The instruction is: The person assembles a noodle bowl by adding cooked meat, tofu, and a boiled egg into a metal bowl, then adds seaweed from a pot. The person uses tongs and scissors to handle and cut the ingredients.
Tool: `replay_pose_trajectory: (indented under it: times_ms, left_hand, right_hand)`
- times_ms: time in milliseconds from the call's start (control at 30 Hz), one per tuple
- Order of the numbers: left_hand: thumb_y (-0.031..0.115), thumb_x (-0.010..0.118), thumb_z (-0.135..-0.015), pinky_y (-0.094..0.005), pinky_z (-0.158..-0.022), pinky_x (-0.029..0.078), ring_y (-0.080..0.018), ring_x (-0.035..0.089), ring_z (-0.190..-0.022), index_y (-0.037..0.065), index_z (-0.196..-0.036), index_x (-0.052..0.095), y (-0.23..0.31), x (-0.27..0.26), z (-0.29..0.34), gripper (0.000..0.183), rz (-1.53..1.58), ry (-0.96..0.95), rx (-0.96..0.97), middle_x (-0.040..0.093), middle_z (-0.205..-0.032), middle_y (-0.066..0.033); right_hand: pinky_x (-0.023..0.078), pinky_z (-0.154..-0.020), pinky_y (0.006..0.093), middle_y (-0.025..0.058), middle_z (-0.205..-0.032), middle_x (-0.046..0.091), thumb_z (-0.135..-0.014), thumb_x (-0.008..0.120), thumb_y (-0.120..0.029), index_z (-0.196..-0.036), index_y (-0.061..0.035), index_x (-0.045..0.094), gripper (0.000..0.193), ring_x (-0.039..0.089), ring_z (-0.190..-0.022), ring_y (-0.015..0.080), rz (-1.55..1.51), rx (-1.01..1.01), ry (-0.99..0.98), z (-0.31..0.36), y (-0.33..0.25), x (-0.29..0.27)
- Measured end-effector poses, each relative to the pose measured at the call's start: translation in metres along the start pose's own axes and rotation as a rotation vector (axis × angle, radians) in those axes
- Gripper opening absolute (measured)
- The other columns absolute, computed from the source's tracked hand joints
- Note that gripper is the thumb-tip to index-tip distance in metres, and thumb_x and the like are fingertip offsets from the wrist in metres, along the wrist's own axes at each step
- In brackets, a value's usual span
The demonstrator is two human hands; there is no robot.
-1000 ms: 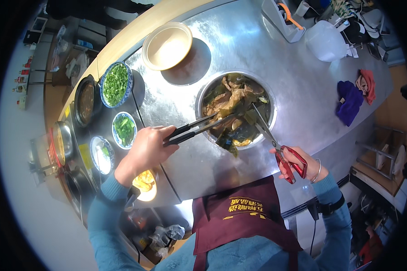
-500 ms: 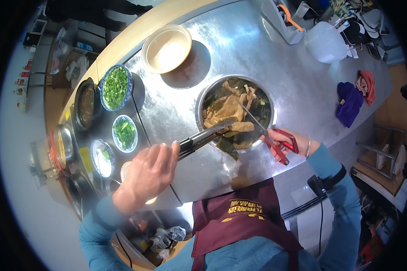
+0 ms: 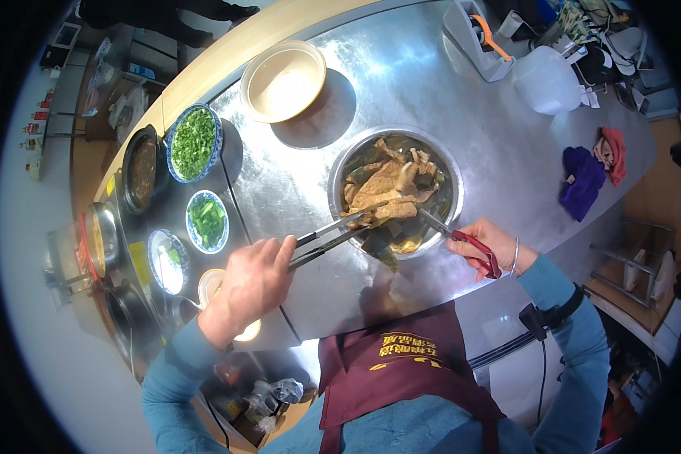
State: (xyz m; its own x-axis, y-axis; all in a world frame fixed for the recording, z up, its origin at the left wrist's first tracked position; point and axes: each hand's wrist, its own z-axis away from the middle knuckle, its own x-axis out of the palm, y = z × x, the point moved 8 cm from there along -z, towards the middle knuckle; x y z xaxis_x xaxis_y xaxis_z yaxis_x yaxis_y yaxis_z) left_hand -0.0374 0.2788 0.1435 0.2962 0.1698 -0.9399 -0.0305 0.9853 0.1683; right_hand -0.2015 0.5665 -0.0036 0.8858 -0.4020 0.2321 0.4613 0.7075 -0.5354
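Observation:
My left hand (image 3: 251, 281) is closed round a pair of metal tongs with black grips (image 3: 327, 239). The tongs' tips reach into a round steel bowl (image 3: 457, 168) at a brown, wrinkled piece of food (image 3: 382, 184), perhaps tofu skin or meat; whether they pinch it cannot be told. Dark green, kelp-like strips (image 3: 378, 248) lie round it, one hanging over the near rim. In my right hand (image 3: 493, 244) are red-handled scissors (image 3: 478, 253). Their handles are squeezed together and the blades lie nearly closed, pointing over the bowl's right side beside the brown food.
An empty cream bowl (image 3: 284, 82) stands beyond on the steel table (image 3: 401, 60). To the left are bowls of chopped greens (image 3: 193, 144) and cut green pieces (image 3: 206, 221), plus a dark pot (image 3: 140, 168). Purple (image 3: 581, 181) and pink cloths (image 3: 611, 155) lie right.
The scissors have gone from spread blades over the food to nearly closed, drawn back toward the bowl's right rim. The tongs' arms have spread wider apart.

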Motion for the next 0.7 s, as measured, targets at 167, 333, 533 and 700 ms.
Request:
replay_pose_trajectory:
  times_ms: [167,333,533,700]
  left_hand:
    - [0.015,0.082,-0.07,-0.0433,-0.069,0.053,-0.0354,0.066,-0.079,-0.002,-0.124,0.057,-0.014,-0.009,-0.003,0.061,0.16,-0.037,-0.165,0.063,-0.088,-0.0152]
    - [0.025,0.079,-0.075,-0.046,-0.075,0.054,-0.0407,0.069,-0.085,-0.005,-0.111,0.065,-0.027,0.0,-0.026,0.049,0.337,-0.162,-0.303,0.069,-0.092,-0.0215]
    - [0.023,0.08,-0.075,-0.0421,-0.074,0.052,-0.0356,0.068,-0.079,-0.008,-0.107,0.067,-0.026,-0.011,-0.02,0.046,0.416,-0.157,-0.394,0.067,-0.085,-0.0208]
    - [0.022,0.078,-0.076,-0.0395,-0.07,0.05,-0.0312,0.065,-0.071,-0.007,-0.103,0.068,-0.029,-0.002,-0.027,0.04,0.458,-0.246,-0.417,0.064,-0.076,-0.0208]
  right_hand:
    - [0.056,-0.047,0.0246,0.001,-0.058,0.056,-0.098,0.065,-0.048,-0.086,-0.0035,0.062,0.046,0.058,-0.048,0.0079,-0.03,-0.009,-0.026,0.013,0.008,0.005]
    - [0.06,-0.054,0.0285,0.002,-0.063,0.057,-0.101,0.058,-0.052,-0.11,0.0012,0.056,0.054,0.059,-0.052,0.009,-0.09,0.061,-0.008,0.025,0.022,-0.001]
    - [0.062,-0.057,0.0311,0.0024,-0.066,0.058,-0.101,0.057,-0.052,-0.125,0.0037,0.055,0.061,0.061,-0.056,0.0095,-0.167,0.064,-0.001,0.011,0.032,0.001]
    - [0.062,-0.059,0.0317,0.0017,-0.067,0.058,-0.101,0.056,-0.053,-0.126,0.0026,0.055,0.061,0.061,-0.056,0.0095,-0.174,0.051,-0.012,0.008,0.034,0.002]
